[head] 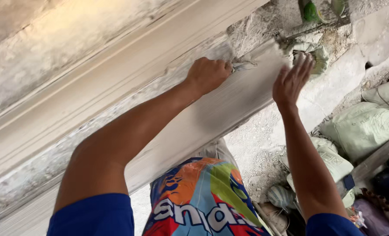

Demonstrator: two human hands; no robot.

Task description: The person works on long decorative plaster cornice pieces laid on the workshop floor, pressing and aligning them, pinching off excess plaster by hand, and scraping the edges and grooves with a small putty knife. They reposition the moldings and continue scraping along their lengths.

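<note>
While I watch through the head camera, the left hand (208, 74) is clenched around a small metal scraping tool (243, 66), whose blade pokes out toward three o'clock and lies against the pale moulded beam (115, 83). That beam runs across the view from about eight o'clock to one o'clock. The tool's tip sits where the smooth plaster gives way to a rough, grey, crumbled patch (251, 30) at roughly twelve o'clock.

My right hand (290, 81) is at about two o'clock, fingers spread and released, holding nothing; its fingertips (307, 61) reach up to the beam's broken end, just beside a lump of greenish-grey sacking (319, 54). I cannot tell whether they actually touch the surface.

Both arms wear short blue sleeves (94, 214). Below, at six o'clock, I see brightly patterned shorts (198, 196). Down at four o'clock, pale green sacks (362, 126) lie piled on the dusty floor (255, 148), with a wooden plank (378, 159) beside them.
</note>
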